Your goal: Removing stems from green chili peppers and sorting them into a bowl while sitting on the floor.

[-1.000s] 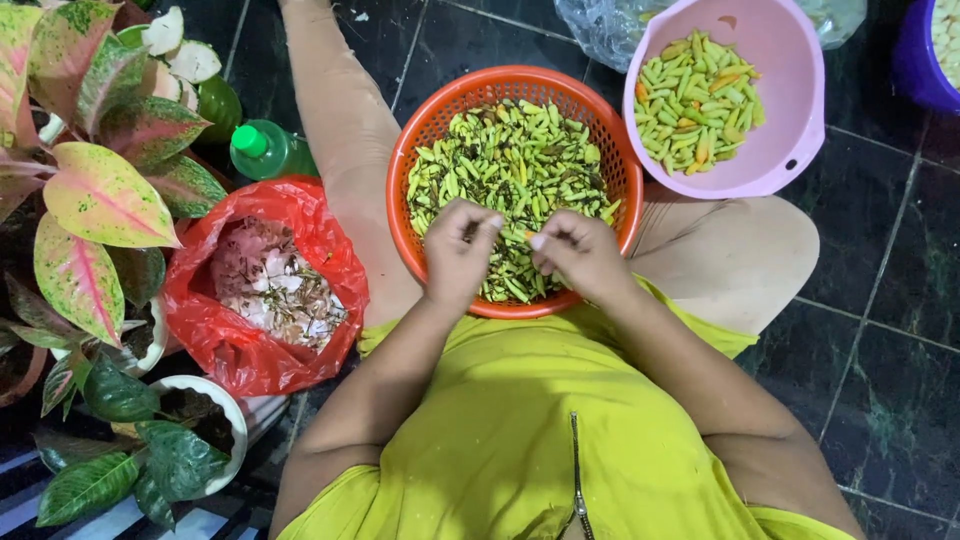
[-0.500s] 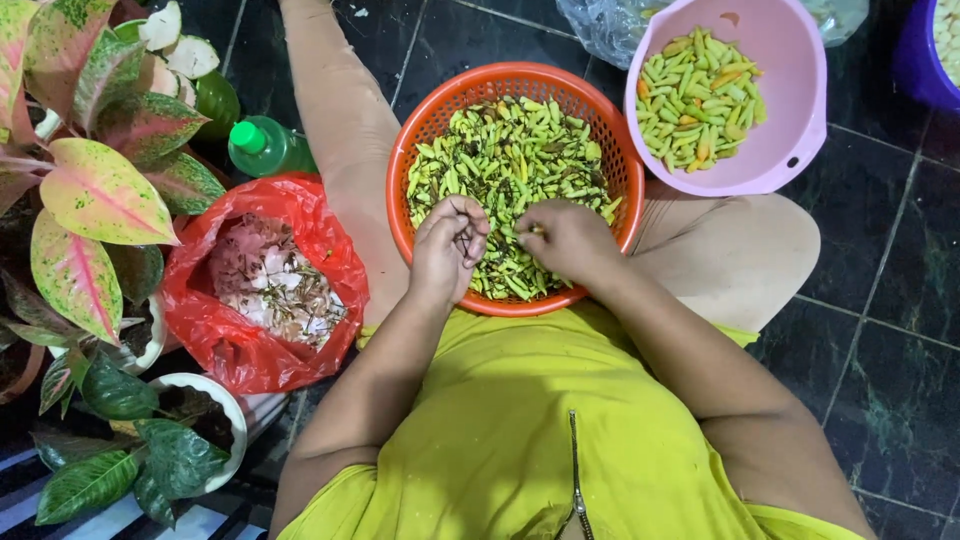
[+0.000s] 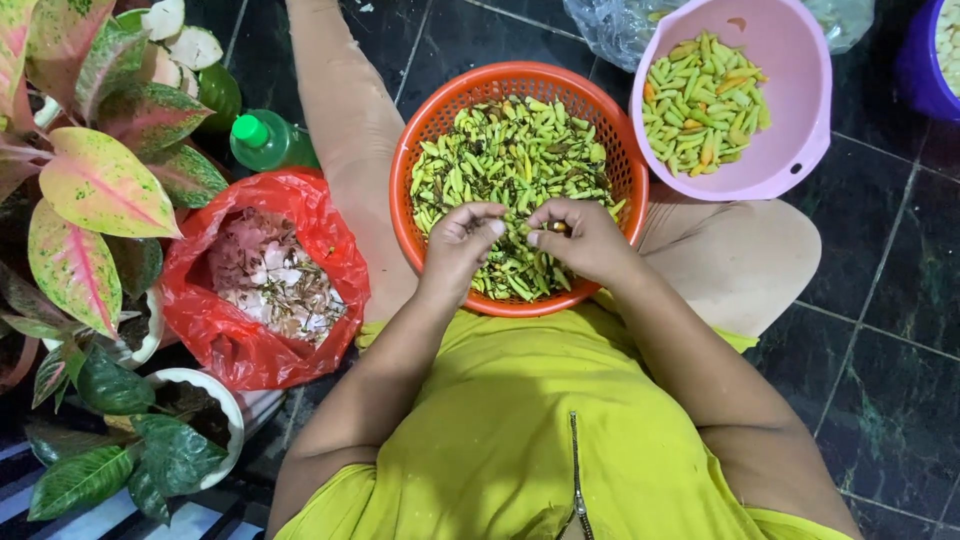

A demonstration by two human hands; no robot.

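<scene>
Both hands are low over the orange basket (image 3: 418, 180), which sits on the dark tiled floor (image 3: 880, 330) between the person's legs, heaped with small green chillies (image 3: 510, 160). The left hand (image 3: 462, 240) hangs over the near side of the heap, fingers curled in, thumb and fingertips pinched together; whether a chilli sits inside that pinch, I cannot tell. The right hand (image 3: 583, 238) is just beside it, fingers bent and nipping something small and dark at the tips, too tiny to name. The two hands nearly meet above the basket's near rim.

To the far right, a pink bowl (image 3: 790, 150) rests beside the basket, holding a smaller lot of green and yellowish chillies (image 3: 705, 100). Behind it lies a crumpled clear plastic bag (image 3: 610, 25), and a purple container (image 3: 925, 70) shows at the far right edge.

On the left, a red plastic bag (image 3: 230, 345) stands open, full of pale, papery scraps (image 3: 270, 280). A green-capped bottle (image 3: 268, 142) lies just beyond it. Potted plants (image 3: 90, 190) with pink-and-green leaves crowd the left edge, one in a white pot (image 3: 225, 420).

The floor is glossy dark stone tile with pale grout lines. The person wears a yellow-green top (image 3: 540, 430) with a zip down the middle.
</scene>
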